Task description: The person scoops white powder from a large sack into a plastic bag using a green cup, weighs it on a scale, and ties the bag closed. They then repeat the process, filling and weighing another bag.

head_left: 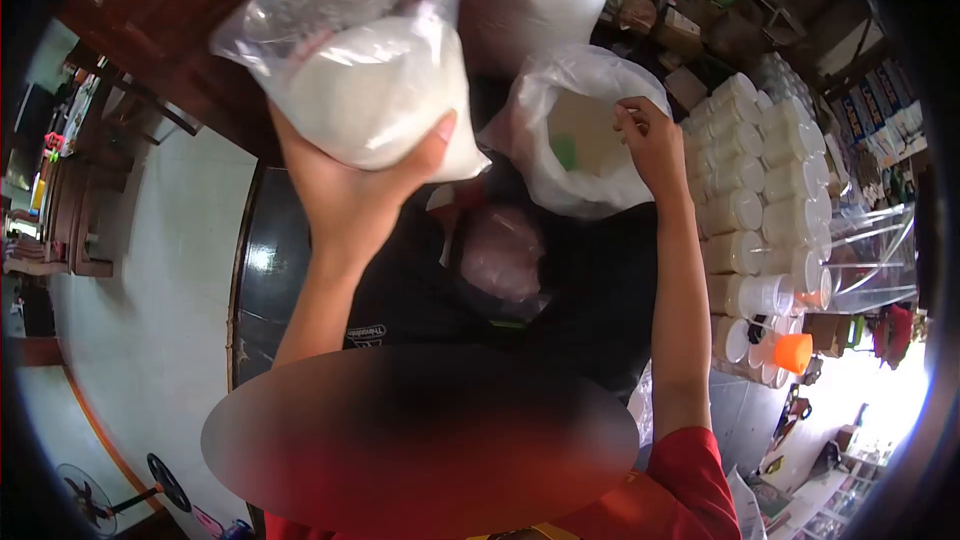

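The left hand (355,190) was cupped under a clear bag of white powder (370,80), fingers and thumb clasping its rounded bottom and holding it up (the bag's neck rose loose and crumpled above the hand). Across from it, the right hand (650,140) pinched the rim of an open white sack (560,170), which sat just to that hand's inner side. Rows of capped plastic jars (760,200) stood beyond the right hand's outer side. A dark counter (265,270) lay beneath the left forearm.
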The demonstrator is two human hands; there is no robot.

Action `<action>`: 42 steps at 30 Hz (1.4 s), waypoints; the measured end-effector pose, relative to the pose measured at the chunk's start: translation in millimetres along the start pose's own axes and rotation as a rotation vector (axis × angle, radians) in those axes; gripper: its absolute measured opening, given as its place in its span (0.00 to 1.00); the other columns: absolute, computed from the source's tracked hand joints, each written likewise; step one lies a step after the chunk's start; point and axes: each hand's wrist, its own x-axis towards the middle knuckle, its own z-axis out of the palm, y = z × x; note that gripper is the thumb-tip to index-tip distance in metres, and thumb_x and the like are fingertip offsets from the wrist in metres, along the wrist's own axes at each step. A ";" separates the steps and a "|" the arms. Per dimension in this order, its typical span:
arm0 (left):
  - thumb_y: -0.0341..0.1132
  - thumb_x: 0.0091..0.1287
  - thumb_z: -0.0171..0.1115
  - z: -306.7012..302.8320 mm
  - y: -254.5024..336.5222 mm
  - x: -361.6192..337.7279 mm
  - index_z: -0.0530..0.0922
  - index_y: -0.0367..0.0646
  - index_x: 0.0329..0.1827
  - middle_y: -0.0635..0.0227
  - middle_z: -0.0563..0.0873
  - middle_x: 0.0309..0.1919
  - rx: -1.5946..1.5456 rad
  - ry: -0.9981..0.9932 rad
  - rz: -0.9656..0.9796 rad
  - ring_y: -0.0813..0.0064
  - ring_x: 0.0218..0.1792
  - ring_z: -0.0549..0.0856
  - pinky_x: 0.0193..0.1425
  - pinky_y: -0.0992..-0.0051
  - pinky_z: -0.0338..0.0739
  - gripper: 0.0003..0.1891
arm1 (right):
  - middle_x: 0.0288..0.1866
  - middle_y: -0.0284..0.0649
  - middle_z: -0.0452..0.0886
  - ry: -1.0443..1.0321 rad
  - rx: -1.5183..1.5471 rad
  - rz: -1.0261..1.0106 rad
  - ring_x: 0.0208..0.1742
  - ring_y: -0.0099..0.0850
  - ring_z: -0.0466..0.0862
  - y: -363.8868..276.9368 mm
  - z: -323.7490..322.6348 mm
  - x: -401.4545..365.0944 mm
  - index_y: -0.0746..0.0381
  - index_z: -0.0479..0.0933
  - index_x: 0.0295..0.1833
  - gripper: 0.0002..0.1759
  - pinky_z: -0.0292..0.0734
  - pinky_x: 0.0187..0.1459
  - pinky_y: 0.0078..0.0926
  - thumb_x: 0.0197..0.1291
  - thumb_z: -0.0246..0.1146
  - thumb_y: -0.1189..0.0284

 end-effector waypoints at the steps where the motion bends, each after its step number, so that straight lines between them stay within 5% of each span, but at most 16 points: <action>1: 0.36 0.48 0.87 3.7 -3.9 -5.8 0.62 0.33 0.72 0.55 0.77 0.62 -0.033 0.005 -0.006 0.65 0.61 0.82 0.67 0.64 0.78 0.51 | 0.39 0.48 0.91 -0.005 0.002 -0.012 0.39 0.36 0.90 -14.9 1.3 -2.0 0.67 0.84 0.49 0.16 0.82 0.44 0.31 0.70 0.64 0.64; 5: 0.35 0.47 0.87 24.2 -19.4 -31.2 0.62 0.35 0.72 0.54 0.78 0.62 -0.027 -0.015 0.089 0.63 0.62 0.82 0.68 0.62 0.77 0.52 | 0.25 0.34 0.80 -0.166 0.502 -0.011 0.29 0.21 0.76 -118.0 -19.9 -33.1 0.68 0.83 0.42 0.20 0.72 0.35 0.23 0.75 0.62 0.60; 10: 0.34 0.45 0.88 35.6 -27.4 -53.6 0.63 0.35 0.73 0.56 0.78 0.63 0.024 -0.085 0.052 0.64 0.63 0.81 0.70 0.63 0.75 0.52 | 0.25 0.31 0.77 -0.321 0.444 -0.026 0.28 0.18 0.73 -188.1 -47.4 -53.9 0.67 0.82 0.38 0.23 0.64 0.31 0.21 0.76 0.60 0.57; 12: 0.27 0.36 0.88 39.4 -30.9 -61.5 0.64 0.38 0.71 0.54 0.81 0.63 -0.065 -0.124 -0.064 0.59 0.62 0.84 0.67 0.62 0.79 0.55 | 0.25 0.31 0.76 -0.344 0.310 -0.031 0.27 0.18 0.72 -193.8 -47.5 -57.2 0.67 0.82 0.37 0.22 0.63 0.30 0.22 0.75 0.62 0.57; 15: 0.27 0.35 0.88 41.5 -24.6 -70.0 0.64 0.39 0.72 0.55 0.81 0.64 -0.003 -0.098 -0.045 0.58 0.63 0.84 0.68 0.63 0.78 0.56 | 0.22 0.44 0.75 -0.375 0.040 -0.113 0.24 0.29 0.72 -184.4 -37.6 -62.6 0.71 0.80 0.34 0.24 0.68 0.30 0.35 0.72 0.64 0.59; 22: 0.30 0.39 0.89 49.9 -26.9 -82.1 0.61 0.37 0.73 0.53 0.81 0.61 -0.032 -0.066 -0.134 0.60 0.63 0.83 0.67 0.65 0.78 0.57 | 0.22 0.35 0.73 -0.350 0.360 -0.069 0.28 0.21 0.70 -166.6 -21.0 -68.6 0.71 0.78 0.35 0.19 0.65 0.31 0.30 0.74 0.61 0.65; 28: 0.37 0.41 0.93 61.1 -11.4 -77.9 0.52 0.34 0.75 0.53 0.75 0.65 -0.231 -0.160 -0.281 0.61 0.66 0.79 0.69 0.62 0.75 0.64 | 0.34 0.27 0.73 -0.256 0.942 0.125 0.37 0.16 0.69 -174.5 -18.8 -85.0 0.68 0.77 0.42 0.14 0.65 0.37 0.21 0.75 0.59 0.66; 29: 0.49 0.44 0.92 54.9 -17.0 -76.3 0.48 0.34 0.77 0.52 0.71 0.68 -0.234 -0.234 -0.189 0.59 0.68 0.76 0.73 0.58 0.71 0.67 | 0.56 0.34 0.80 -0.208 0.607 0.015 0.43 0.18 0.79 -172.6 -28.2 -90.0 0.65 0.81 0.64 0.17 0.81 0.48 0.20 0.73 0.57 0.82; 31: 0.65 0.53 0.81 53.6 -17.2 -71.8 0.47 0.33 0.78 0.49 0.69 0.70 -0.188 -0.174 -0.097 0.57 0.70 0.74 0.76 0.56 0.68 0.65 | 0.58 0.34 0.81 -0.081 0.652 0.005 0.46 0.19 0.80 -178.0 -42.5 -96.5 0.64 0.82 0.63 0.17 0.82 0.52 0.21 0.73 0.57 0.82; 32: 0.72 0.67 0.62 55.4 -16.1 -64.3 0.44 0.33 0.79 0.49 0.66 0.72 -0.213 -0.156 -0.054 0.56 0.70 0.73 0.76 0.55 0.67 0.58 | 0.60 0.34 0.82 0.013 0.701 -0.037 0.49 0.20 0.82 -179.8 -50.8 -99.3 0.63 0.82 0.63 0.17 0.83 0.56 0.22 0.73 0.58 0.83; 33: 0.63 0.78 0.51 66.5 -8.1 -54.0 0.51 0.33 0.79 0.52 0.68 0.73 -0.342 0.080 -0.153 0.58 0.71 0.73 0.76 0.56 0.67 0.44 | 0.60 0.34 0.82 0.056 0.688 -0.017 0.49 0.20 0.82 -178.6 -61.5 -100.2 0.63 0.82 0.63 0.17 0.83 0.56 0.22 0.73 0.58 0.83; 34: 0.55 0.82 0.46 63.1 6.8 -31.0 0.64 0.33 0.76 0.55 0.75 0.70 -0.344 0.064 -0.267 0.61 0.70 0.76 0.76 0.58 0.67 0.34 | 0.60 0.34 0.82 0.134 0.551 -0.172 0.49 0.20 0.82 -175.4 -73.1 -100.6 0.64 0.82 0.62 0.17 0.83 0.56 0.21 0.72 0.59 0.83; 35: 0.53 0.81 0.44 55.6 10.2 -13.9 0.74 0.34 0.70 0.56 0.82 0.65 -0.482 -0.073 -0.267 0.63 0.68 0.79 0.76 0.60 0.68 0.30 | 0.61 0.34 0.82 0.204 0.403 -0.324 0.49 0.20 0.82 -170.5 -84.5 -101.9 0.65 0.82 0.62 0.17 0.83 0.55 0.21 0.71 0.59 0.83; 36: 0.55 0.82 0.44 45.0 13.0 8.5 0.73 0.38 0.73 0.56 0.80 0.69 -0.789 -0.378 -0.392 0.61 0.71 0.78 0.77 0.55 0.69 0.31 | 0.61 0.34 0.82 0.241 0.382 -0.301 0.49 0.20 0.82 -164.7 -95.6 -105.1 0.65 0.82 0.62 0.17 0.83 0.55 0.21 0.71 0.59 0.83; 39: 0.48 0.81 0.49 76.6 53.5 30.9 0.73 0.38 0.73 0.57 0.82 0.67 -0.834 -0.472 -0.390 0.62 0.69 0.79 0.74 0.60 0.73 0.27 | 0.61 0.34 0.82 0.296 0.415 -0.199 0.48 0.20 0.82 -143.2 -127.5 -121.4 0.65 0.83 0.62 0.17 0.82 0.53 0.20 0.71 0.59 0.82; 42: 0.46 0.77 0.57 115.7 82.4 23.0 0.82 0.33 0.63 0.59 0.87 0.57 -0.318 -0.320 -0.312 0.74 0.55 0.86 0.57 0.73 0.79 0.24 | 0.60 0.34 0.82 0.338 0.482 -0.113 0.47 0.20 0.82 -122.1 -154.1 -140.4 0.66 0.83 0.61 0.16 0.81 0.51 0.19 0.71 0.59 0.82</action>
